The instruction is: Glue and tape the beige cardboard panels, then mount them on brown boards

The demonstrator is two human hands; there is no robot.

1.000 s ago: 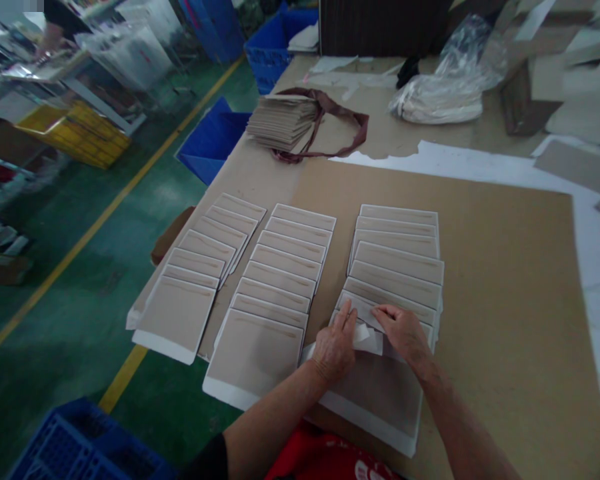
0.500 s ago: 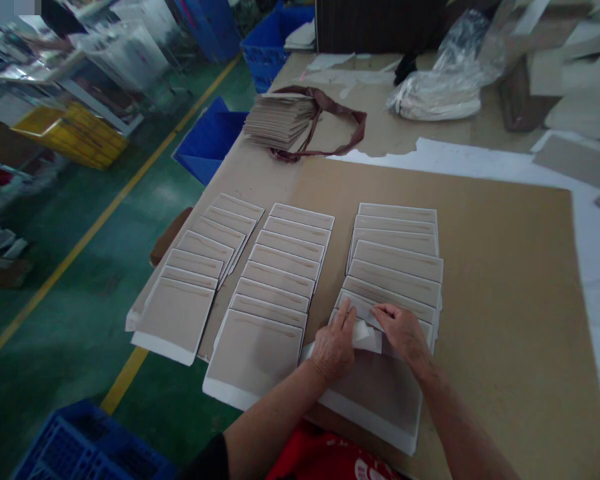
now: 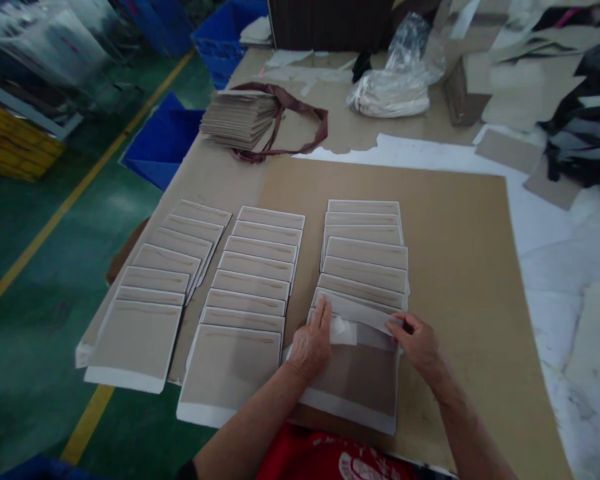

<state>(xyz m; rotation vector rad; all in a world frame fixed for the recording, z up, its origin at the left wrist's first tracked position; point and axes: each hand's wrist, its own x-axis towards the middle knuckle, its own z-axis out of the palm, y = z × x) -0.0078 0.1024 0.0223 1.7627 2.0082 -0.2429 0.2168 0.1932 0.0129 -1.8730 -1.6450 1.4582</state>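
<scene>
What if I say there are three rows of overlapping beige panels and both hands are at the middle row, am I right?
Just the row is wrong: in the head view, the left hand and right hand are both at the rightmost row of overlapping beige panels.

A yellow crate [image 3: 15, 140] sits at the left edge of the frame, beyond a yellow line [image 3: 55, 215] crossing green floor [image 3: 90, 253]. An angular blue bin [image 3: 155, 143] stands upper left, a blue crate [image 3: 214, 57] above it; a clear plastic bag [image 3: 395, 90] slumps right of top centre, dark scraps [image 3: 587, 137] piled upper right.
</scene>
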